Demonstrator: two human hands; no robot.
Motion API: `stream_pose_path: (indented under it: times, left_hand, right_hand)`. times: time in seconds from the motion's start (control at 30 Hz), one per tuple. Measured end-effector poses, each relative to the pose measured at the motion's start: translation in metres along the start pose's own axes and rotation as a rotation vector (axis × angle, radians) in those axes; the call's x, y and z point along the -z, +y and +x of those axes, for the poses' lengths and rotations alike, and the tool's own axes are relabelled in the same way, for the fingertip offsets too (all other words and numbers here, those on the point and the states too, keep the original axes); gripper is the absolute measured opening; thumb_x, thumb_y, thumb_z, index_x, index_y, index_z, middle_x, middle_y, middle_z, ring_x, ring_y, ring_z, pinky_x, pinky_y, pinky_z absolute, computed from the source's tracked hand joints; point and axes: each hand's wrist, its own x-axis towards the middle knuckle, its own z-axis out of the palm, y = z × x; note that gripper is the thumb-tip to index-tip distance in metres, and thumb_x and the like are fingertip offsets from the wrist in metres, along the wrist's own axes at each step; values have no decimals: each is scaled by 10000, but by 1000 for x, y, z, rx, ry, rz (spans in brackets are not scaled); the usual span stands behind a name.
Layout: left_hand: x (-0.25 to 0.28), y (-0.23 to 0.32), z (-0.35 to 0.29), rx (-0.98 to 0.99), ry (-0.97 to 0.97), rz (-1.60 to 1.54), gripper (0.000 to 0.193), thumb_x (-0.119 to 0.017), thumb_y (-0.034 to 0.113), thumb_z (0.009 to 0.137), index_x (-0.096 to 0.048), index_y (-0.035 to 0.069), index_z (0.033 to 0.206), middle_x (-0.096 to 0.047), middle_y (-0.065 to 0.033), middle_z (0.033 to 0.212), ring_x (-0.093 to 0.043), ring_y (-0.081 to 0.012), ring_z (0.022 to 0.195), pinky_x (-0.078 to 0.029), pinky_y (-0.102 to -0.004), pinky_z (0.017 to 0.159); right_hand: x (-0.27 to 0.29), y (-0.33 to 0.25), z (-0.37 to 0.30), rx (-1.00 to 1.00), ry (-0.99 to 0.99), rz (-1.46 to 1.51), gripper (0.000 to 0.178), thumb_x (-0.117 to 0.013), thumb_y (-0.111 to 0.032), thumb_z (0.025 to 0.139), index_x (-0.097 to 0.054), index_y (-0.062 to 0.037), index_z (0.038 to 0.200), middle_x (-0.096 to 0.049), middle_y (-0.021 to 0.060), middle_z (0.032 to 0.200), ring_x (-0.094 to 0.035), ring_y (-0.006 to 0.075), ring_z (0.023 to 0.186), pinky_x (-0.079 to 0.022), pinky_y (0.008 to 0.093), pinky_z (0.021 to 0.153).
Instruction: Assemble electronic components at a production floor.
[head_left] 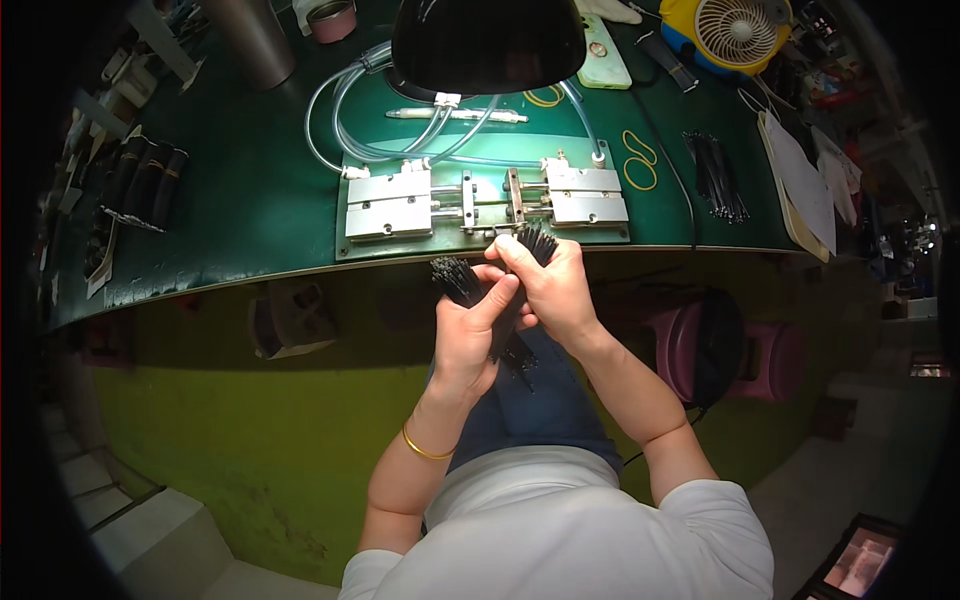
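left hand: the left hand (465, 335) is closed round a bunch of thin black strands (456, 279), thumb laid across toward the other hand; the thumb seems to keep the strands from spreading.
right hand: the right hand (555, 290) grips a second sheaf of black strands (538, 241), its thumb and forefinger pinched near the upper ends, perhaps for finer control than a full fist gives.
strands: both lots are in the hands, just in front of the table edge, their tops fanned apart and their lower ends hanging near the lap; whether they meet behind the fingers, i cannot tell.
posture: the hands are close together, probably so that one can steady what the other sorts.
clamp: two silver blocks (388, 207) face each other on a plate (520, 147) beyond the fingers, the gap between them nearest the right hand; set at the table's edge, likely for short reach.
hoses: clear hoses (345, 110) loop behind the blocks, which seems to keep the front free of them.
lamp: a black lamp (488, 40) hangs over the plate, apparently to light close work.
side: more black strands (715, 177) lie on the green table (260, 130) at the right, beyond a yellow rubber band (640, 160), perhaps within easy reach.
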Motion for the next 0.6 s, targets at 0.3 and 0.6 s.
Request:
stream_pose_path:
  times: [0.3, 0.6]
  left_hand:
    - [-3, -18, -59, -16, -13, -46, 173, -484, 159, 877, -533, -6, 869, -513, -38, 614, -439, -77, 433, -364, -194, 398]
    - [-20, -24, -114, 40, -221, 130, 116, -524, 86, 840, -567, -22, 834, -422, 9, 485, -286, -27, 354, -181, -187, 329]
  right_hand:
    - [32, -37, -67, -103, -408, -7, 208, -602, -207, 800, -651, -9, 760, -584, 8, 574, -453, 25, 405, -321, 169, 336]
    - [60, -49, -139, -69, -553, -62, 176, -645, -154, 748, -641, -5, 654, -511, -7, 482, -400, 36, 353, -296, 179, 325]
